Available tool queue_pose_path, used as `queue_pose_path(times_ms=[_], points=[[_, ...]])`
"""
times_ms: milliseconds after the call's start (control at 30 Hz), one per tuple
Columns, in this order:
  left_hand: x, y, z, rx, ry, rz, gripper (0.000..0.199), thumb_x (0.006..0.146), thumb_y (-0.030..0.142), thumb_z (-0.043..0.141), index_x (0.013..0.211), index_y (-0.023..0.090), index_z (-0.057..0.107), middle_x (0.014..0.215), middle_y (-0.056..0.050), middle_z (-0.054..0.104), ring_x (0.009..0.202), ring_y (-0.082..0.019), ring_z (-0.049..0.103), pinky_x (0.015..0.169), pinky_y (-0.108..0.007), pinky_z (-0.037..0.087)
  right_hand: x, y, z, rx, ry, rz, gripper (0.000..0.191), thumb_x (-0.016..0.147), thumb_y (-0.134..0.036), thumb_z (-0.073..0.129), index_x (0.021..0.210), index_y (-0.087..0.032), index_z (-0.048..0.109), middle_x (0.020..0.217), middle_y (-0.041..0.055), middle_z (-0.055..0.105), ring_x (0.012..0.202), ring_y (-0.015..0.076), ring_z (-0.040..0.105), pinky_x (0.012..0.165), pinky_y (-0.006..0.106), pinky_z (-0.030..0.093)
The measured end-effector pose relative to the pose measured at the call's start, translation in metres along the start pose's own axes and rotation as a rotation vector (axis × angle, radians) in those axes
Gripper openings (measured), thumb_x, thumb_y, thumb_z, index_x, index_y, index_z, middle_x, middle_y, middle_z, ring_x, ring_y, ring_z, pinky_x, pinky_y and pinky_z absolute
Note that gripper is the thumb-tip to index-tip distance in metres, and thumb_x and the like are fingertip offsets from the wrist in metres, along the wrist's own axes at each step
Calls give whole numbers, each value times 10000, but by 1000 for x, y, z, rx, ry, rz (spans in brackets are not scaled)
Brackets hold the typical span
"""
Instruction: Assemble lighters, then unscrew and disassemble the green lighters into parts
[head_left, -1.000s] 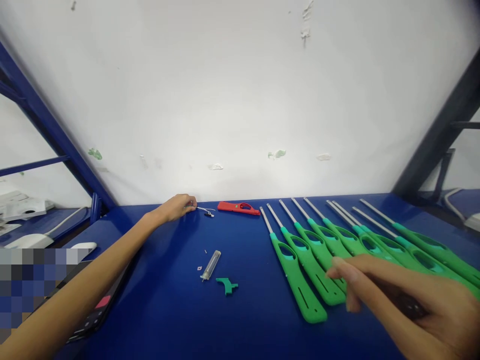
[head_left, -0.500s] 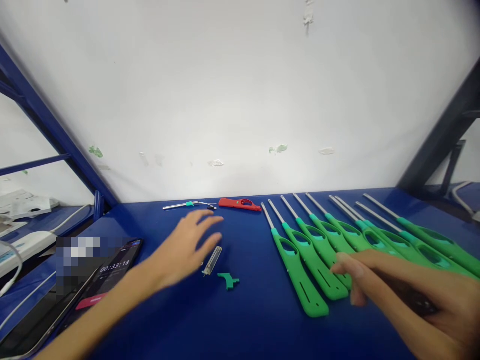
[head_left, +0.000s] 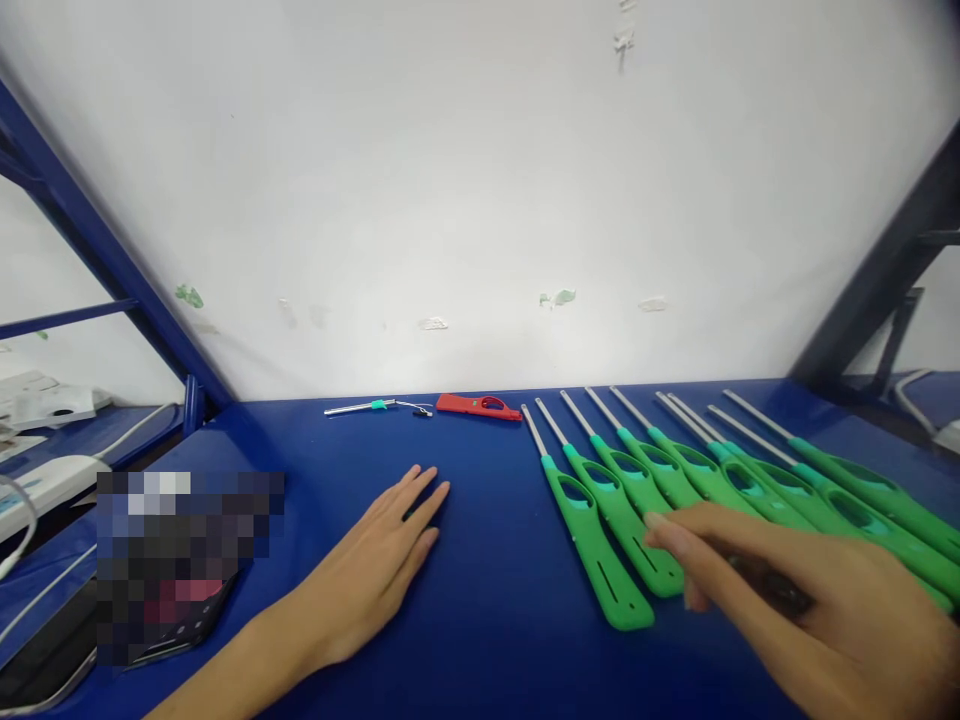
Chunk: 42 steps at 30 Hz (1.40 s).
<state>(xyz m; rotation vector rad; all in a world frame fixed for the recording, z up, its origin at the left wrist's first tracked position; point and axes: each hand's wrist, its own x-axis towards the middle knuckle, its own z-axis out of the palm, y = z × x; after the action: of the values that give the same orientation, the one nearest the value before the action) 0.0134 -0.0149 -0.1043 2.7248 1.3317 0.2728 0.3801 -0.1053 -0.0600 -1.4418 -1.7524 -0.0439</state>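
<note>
The left hand (head_left: 367,580) is palm down, fingers slightly spread, over the blue tabletop (head_left: 495,620); the right hand (head_left: 840,610) curls round a dark object (head_left: 784,592) beside green lighters (head_left: 598,553); a light palm and steady grip suit best.

Green lighters (head_left: 592,545) are lying side by side, silver tubes (head_left: 534,430) pointing away; a dark object (head_left: 784,592), partly hidden, is sitting in the right fingers (head_left: 731,525)

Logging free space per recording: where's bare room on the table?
Bare: between the left grip and leftmost green lighter, below the red casing; also just below the metal rod. Crowded: right side, with green lighters and the right grip.
</note>
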Motion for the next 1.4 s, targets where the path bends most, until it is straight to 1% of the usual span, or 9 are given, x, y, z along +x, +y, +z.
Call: queue_pose_path(times_ms=[133, 333, 500, 600, 867, 1000, 1133, 1267, 1400], points=[[-8, -20, 3, 41, 53, -61, 573, 1171, 424, 339, 1725, 281, 378, 1790, -81, 351, 1660, -347, 295, 1310, -601, 370, -2, 3, 18, -135, -132, -108, 228, 1065, -502, 608, 1069, -378, 800, 878, -92, 852, 677, 188, 829, 494, 238, 598], [-6, -20, 7, 90, 123, -49, 585, 1157, 461, 330, 1717, 305, 393, 1779, -93, 389, 1672, -375, 271, 1317, -691, 295, -12, -2, 55, -343, -203, -125, 394, 928, -555, 751, 1212, -283, 783, 871, -11, 851, 532, 258, 779, 387, 348, 562], [-14, 15, -10, 100, 209, -34, 563, 1144, 445, 376, 1706, 445, 357, 1787, -30, 373, 1699, -375, 191, 1306, -734, 315, -20, -7, 73, -474, -172, -122, 464, 913, -481, 754, 1290, -210, 747, 933, 36, 863, 574, 280, 801, 360, 353, 549], [-17, 50, -23, 94, 335, 40, 492, 1114, 419, 451, 1601, 475, 494, 1693, -29, 505, 1658, -351, 336, 1270, -692, 434, -19, -5, 76, -502, -153, -95, 430, 965, -426, 676, 1305, -167, 717, 863, 60, 849, 565, 295, 795, 351, 360, 528], [6, 121, -51, -36, 404, 258, 257, 1092, 188, 535, 1225, 257, 743, 1368, -118, 717, 1417, -324, 617, 1221, -624, 494, -18, 1, 71, -493, -223, -53, 469, 969, -411, 643, 1368, -168, 683, 683, 47, 789, 493, 313, 758, 378, 343, 431], [17, 134, -51, -238, 441, 336, 232, 1079, 154, 570, 1199, 221, 756, 1253, -92, 748, 1230, -226, 695, 1099, -394, 587, -17, -2, 72, -440, -291, -85, 486, 945, -264, 585, 1414, -173, 674, 530, -14, 702, 401, 286, 700, 380, 314, 294], [14, 131, -44, -330, 469, 384, 248, 1059, 95, 571, 1159, 237, 748, 1143, -48, 765, 1122, -162, 724, 1029, -288, 591, -12, -9, 67, -403, -288, -107, 530, 959, -245, 561, 1480, -176, 625, 557, -18, 714, 409, 269, 700, 391, 318, 305], [3, 122, -52, -226, 450, 266, 506, 1015, 23, 519, 1410, 316, 636, 1434, -44, 689, 1366, -149, 645, 1159, -281, 533, -5, -14, 43, -216, -97, -142, 616, 940, -333, 654, 1533, -220, 527, 570, -80, 677, 365, 215, 659, 345, 301, 399], [-5, 117, -62, -13, 360, 265, 744, 969, 30, 540, 1630, 353, 431, 1741, -90, 431, 1654, -293, 342, 1316, -558, 379, -6, -20, 18, -3, -165, -287, 752, 879, -284, 734, 1582, -334, 472, 700, -107, 746, 414, 138, 690, 356, 197, 479]])
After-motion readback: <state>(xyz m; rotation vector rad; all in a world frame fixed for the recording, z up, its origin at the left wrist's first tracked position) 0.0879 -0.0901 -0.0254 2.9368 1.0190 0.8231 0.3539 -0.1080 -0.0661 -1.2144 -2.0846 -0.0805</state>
